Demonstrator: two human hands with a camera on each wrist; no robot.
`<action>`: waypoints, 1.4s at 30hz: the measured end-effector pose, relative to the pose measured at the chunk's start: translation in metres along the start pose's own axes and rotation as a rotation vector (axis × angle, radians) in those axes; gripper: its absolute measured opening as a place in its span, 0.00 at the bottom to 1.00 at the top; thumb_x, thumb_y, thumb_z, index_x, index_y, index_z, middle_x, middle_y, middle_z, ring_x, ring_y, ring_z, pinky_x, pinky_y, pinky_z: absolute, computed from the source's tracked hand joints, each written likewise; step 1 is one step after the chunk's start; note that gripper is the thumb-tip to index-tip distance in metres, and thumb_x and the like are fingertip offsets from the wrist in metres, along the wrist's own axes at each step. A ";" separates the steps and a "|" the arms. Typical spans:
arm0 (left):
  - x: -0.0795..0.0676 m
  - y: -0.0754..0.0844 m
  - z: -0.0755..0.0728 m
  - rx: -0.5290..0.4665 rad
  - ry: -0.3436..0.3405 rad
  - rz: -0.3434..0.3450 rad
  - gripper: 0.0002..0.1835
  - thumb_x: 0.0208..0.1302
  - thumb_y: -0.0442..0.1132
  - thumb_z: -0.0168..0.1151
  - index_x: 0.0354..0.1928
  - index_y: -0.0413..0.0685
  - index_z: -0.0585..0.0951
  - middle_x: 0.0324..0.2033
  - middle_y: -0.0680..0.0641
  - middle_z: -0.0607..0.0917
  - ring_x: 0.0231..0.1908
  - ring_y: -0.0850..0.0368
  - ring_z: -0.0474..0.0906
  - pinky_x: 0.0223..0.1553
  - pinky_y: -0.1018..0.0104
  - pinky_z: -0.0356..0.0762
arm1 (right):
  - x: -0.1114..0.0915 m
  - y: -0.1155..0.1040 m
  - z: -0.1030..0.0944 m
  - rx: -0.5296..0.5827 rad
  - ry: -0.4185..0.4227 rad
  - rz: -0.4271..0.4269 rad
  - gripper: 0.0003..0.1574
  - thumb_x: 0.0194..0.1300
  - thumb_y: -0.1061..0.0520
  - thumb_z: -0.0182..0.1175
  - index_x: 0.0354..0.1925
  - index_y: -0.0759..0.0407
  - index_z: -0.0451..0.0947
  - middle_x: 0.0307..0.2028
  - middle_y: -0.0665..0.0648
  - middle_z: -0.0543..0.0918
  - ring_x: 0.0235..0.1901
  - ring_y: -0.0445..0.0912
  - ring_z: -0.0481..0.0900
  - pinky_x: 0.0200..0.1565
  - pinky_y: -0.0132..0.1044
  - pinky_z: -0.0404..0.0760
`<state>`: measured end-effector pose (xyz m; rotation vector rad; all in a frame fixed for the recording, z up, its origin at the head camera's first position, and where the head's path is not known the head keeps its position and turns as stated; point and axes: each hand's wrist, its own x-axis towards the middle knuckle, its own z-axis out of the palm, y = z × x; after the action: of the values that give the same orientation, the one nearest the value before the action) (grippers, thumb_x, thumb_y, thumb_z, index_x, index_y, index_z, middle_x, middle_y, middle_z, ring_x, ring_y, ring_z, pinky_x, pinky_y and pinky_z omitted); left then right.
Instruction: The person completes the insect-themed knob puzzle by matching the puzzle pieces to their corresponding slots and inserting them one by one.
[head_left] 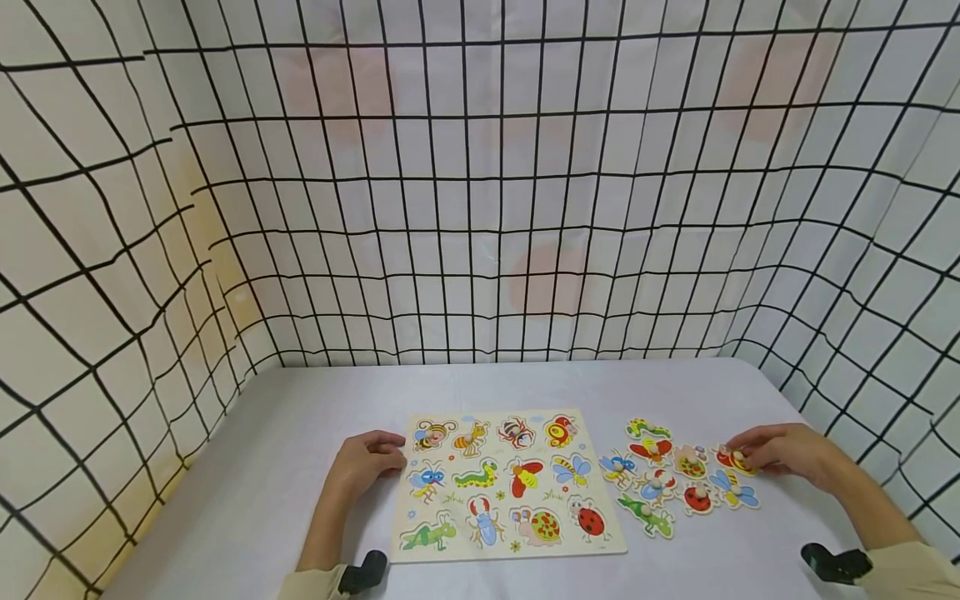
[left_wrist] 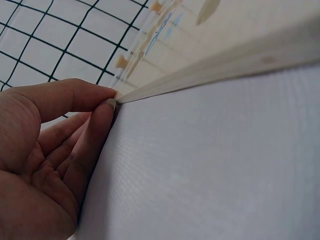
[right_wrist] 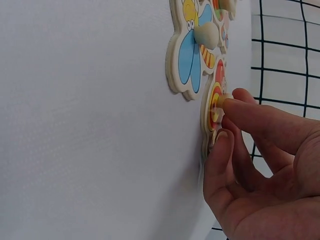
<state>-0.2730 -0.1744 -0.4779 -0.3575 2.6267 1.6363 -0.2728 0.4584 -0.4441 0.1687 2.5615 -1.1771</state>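
Observation:
A wooden insect puzzle board (head_left: 455, 504) lies flat on the table. My left hand (head_left: 366, 461) is at its left edge; in the left wrist view the thumb and a finger meet at the board edge (left_wrist: 200, 82). My right hand (head_left: 797, 452) is at the far right of a group of loose pieces. Its fingertips are on the wooden knob of a red and yellow insect piece (right_wrist: 216, 107), which rests on the table. Just beside that piece lies a blue-winged dragonfly piece (right_wrist: 187, 57) with a round knob.
Several other knobbed pieces lie right of the board, among them a green grasshopper (head_left: 649, 517), a ladybird (head_left: 697, 498), a snail (head_left: 690, 461) and a caterpillar (head_left: 648, 429). Knobs (left_wrist: 121, 62) stand up along the board's far side. White walls with a black grid surround the table (head_left: 247, 492).

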 end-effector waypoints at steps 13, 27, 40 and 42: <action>0.000 -0.001 0.000 0.009 0.003 0.016 0.14 0.57 0.34 0.71 0.46 0.43 0.86 0.32 0.47 0.85 0.29 0.56 0.80 0.34 0.68 0.82 | 0.002 0.003 0.005 -0.002 0.008 -0.010 0.22 0.63 0.59 0.65 0.54 0.66 0.83 0.51 0.58 0.87 0.41 0.43 0.80 0.40 0.37 0.82; 0.001 -0.001 0.001 0.002 0.010 0.009 0.13 0.57 0.34 0.71 0.46 0.43 0.86 0.31 0.46 0.86 0.29 0.55 0.80 0.33 0.69 0.81 | 0.006 0.005 0.010 -0.032 0.061 0.023 0.19 0.62 0.59 0.65 0.51 0.63 0.86 0.50 0.61 0.87 0.40 0.45 0.77 0.37 0.38 0.79; 0.003 -0.003 0.001 0.002 -0.001 0.016 0.14 0.56 0.33 0.72 0.46 0.43 0.86 0.31 0.47 0.86 0.28 0.56 0.80 0.33 0.67 0.80 | 0.004 0.002 0.009 -0.064 0.072 0.014 0.20 0.62 0.57 0.65 0.52 0.63 0.86 0.49 0.60 0.87 0.40 0.46 0.76 0.36 0.38 0.77; 0.002 -0.003 0.000 0.001 -0.001 0.024 0.14 0.56 0.33 0.72 0.46 0.43 0.86 0.30 0.48 0.86 0.28 0.56 0.80 0.33 0.68 0.79 | 0.003 0.001 0.010 -0.065 0.074 0.014 0.21 0.62 0.57 0.66 0.52 0.64 0.85 0.49 0.59 0.88 0.40 0.46 0.77 0.36 0.38 0.78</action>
<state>-0.2743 -0.1760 -0.4809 -0.3257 2.6411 1.6421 -0.2728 0.4515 -0.4514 0.2186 2.6546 -1.0998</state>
